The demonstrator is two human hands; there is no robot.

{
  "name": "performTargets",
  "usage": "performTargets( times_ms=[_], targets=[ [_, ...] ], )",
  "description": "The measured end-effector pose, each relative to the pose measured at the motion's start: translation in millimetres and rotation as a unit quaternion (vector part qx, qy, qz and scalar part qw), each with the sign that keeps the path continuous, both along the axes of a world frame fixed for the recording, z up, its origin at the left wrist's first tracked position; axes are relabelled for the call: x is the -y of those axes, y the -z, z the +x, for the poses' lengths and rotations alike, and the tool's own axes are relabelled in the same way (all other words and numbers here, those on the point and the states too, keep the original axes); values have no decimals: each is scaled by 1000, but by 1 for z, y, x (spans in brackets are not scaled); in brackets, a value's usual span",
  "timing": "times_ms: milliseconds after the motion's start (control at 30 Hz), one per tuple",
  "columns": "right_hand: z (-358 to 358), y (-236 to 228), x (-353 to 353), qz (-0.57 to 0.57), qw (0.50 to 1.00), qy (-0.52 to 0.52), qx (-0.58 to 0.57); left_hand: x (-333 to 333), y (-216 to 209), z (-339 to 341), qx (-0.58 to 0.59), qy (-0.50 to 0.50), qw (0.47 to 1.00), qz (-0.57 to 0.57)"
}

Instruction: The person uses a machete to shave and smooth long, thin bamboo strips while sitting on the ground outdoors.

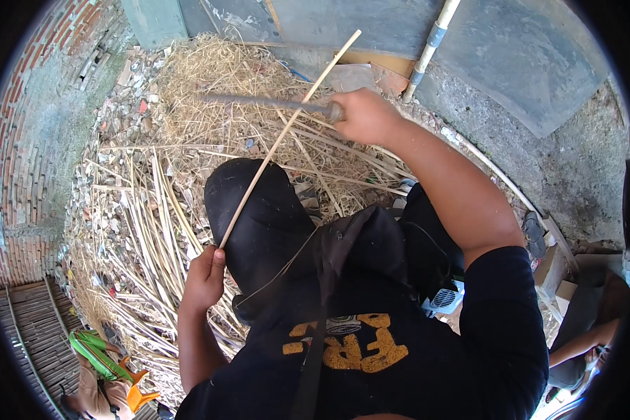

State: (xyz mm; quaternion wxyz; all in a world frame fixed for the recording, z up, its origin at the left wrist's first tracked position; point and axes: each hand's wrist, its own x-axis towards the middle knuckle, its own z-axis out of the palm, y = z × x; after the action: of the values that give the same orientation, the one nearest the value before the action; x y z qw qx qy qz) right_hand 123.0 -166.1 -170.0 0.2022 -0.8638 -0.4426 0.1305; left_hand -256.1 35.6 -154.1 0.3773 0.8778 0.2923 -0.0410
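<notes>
My left hand [206, 274] is closed around the lower end of a long, thin, pale stick [262, 162], perhaps bamboo or rattan. The stick slants up and away to the right, passing over my dark-trousered knee [248, 185]. In my right hand [369, 120] is the handle of a long dark-bladed knife [252, 101], its blade pointing left. Blade and stick cross near the stick's upper part; whether they touch I cannot tell. Beyond the knee lies a heap of curly straw-coloured shavings [210, 70].
Many pale sticks [157, 238] lie on the rubble ground at left. A brick wall [28, 133] rises far left; grey panels [518, 56] and a pole [434, 38] stand ahead. One person [101, 381] is at lower left by an orange chair [140, 399], another [588, 343] at right.
</notes>
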Motion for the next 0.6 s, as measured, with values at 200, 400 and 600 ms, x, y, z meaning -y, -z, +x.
performTargets(
  times_ms=[200, 400, 600],
  targets=[
    [14, 12, 0, 3, 1000, 15, -15, 5, 9, 10, 17, 15, 999, 37],
    [22, 4, 6, -2, 999, 34, 18, -4, -1, 5, -5, 20, 1000, 18],
    [0, -8, -3, -15, 999, -37, 27, 2, 14, 4, 42, 26, 997, 56]
  ],
)
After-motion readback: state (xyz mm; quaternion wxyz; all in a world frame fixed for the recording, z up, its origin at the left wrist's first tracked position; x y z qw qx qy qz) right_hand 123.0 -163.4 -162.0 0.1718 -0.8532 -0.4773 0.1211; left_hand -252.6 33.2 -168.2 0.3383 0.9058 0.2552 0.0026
